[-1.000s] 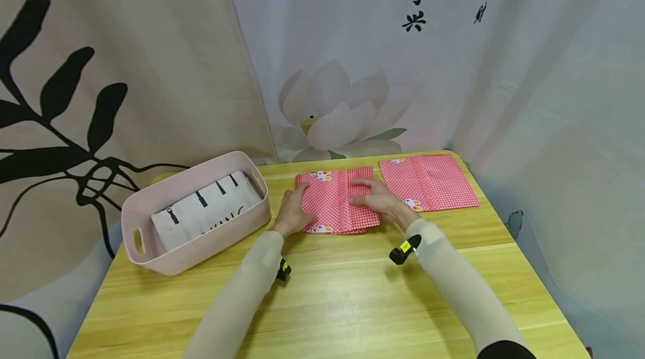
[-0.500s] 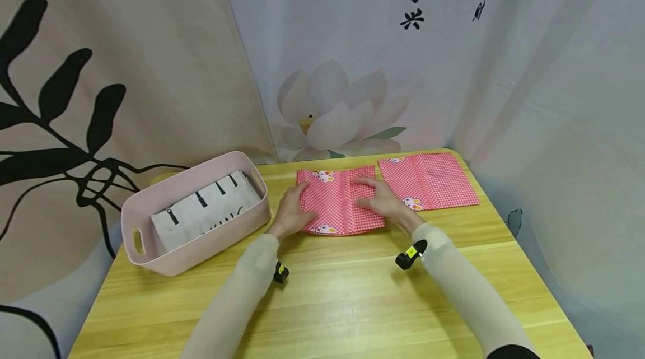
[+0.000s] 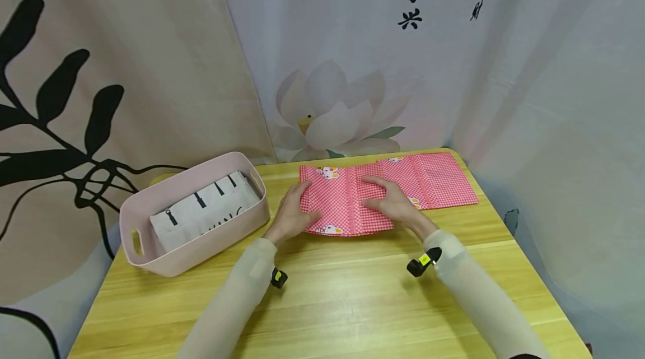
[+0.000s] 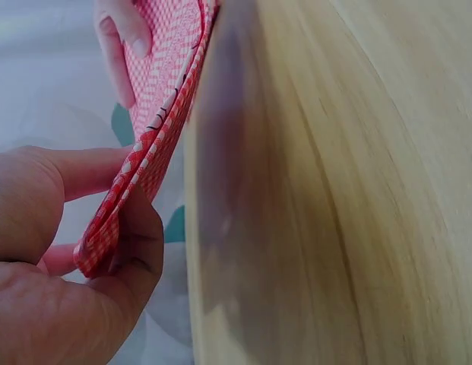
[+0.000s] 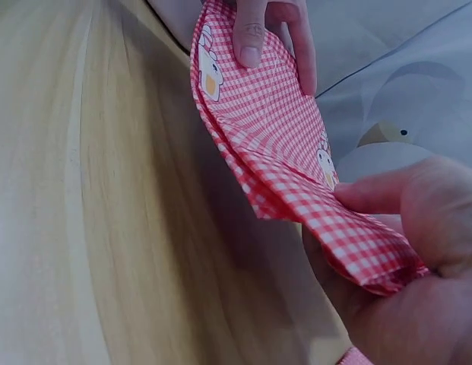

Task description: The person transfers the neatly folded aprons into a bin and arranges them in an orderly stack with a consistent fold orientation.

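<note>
Between both hands is a folded red-and-white checked cloth (image 3: 336,199) with cartoon animal prints, held just above the table. My left hand (image 3: 290,216) pinches its left edge, the thumb on top and fingers curled beneath, as the left wrist view shows. On the other side my right hand (image 3: 396,202) grips the right edge in the same way; the right wrist view shows stacked layers of the cloth (image 5: 258,129) there. A second checked cloth (image 3: 445,180), also folded, lies flat at the right, its left part hidden behind the held one.
A pink plastic basket (image 3: 214,242) with handle holes stands at the left of the wooden table (image 3: 342,297). Inside it lies folded white fabric (image 3: 206,205) with black print. A printed curtain (image 3: 322,40) hangs behind the table's back edge.
The held cloth has shifted right and spread a little wider, now overlapping the second cloth in view. My right hand has moved right with its edge; the left hand has barely moved.
</note>
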A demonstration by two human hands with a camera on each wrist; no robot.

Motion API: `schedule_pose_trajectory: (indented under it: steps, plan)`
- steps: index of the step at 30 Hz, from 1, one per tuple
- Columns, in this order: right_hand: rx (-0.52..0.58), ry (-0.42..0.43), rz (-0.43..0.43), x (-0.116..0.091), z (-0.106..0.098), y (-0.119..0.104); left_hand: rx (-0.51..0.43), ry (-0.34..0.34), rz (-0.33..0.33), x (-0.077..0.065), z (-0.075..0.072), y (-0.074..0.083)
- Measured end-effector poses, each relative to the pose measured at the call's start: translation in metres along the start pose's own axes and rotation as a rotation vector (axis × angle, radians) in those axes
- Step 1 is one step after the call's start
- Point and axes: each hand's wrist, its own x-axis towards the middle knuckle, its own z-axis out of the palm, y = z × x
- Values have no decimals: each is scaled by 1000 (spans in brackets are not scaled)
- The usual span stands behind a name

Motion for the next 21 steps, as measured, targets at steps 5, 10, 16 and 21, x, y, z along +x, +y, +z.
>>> schedule_pose_trajectory:
  steps: [5, 10, 16, 21]
  plan:
    - [6, 28, -26, -8, -5, -5, -18, 3, 24, -7, -4, 7]
    - [1, 43, -53, -17, -10, -10, -30, -7, 71, -13, -9, 11]
    - [4, 37, -51, -28, -15, -17, -64, -48, 64, -22, -16, 18]
    - [5, 39, -62, -35, -20, -23, -81, -78, 77, -30, -23, 25]
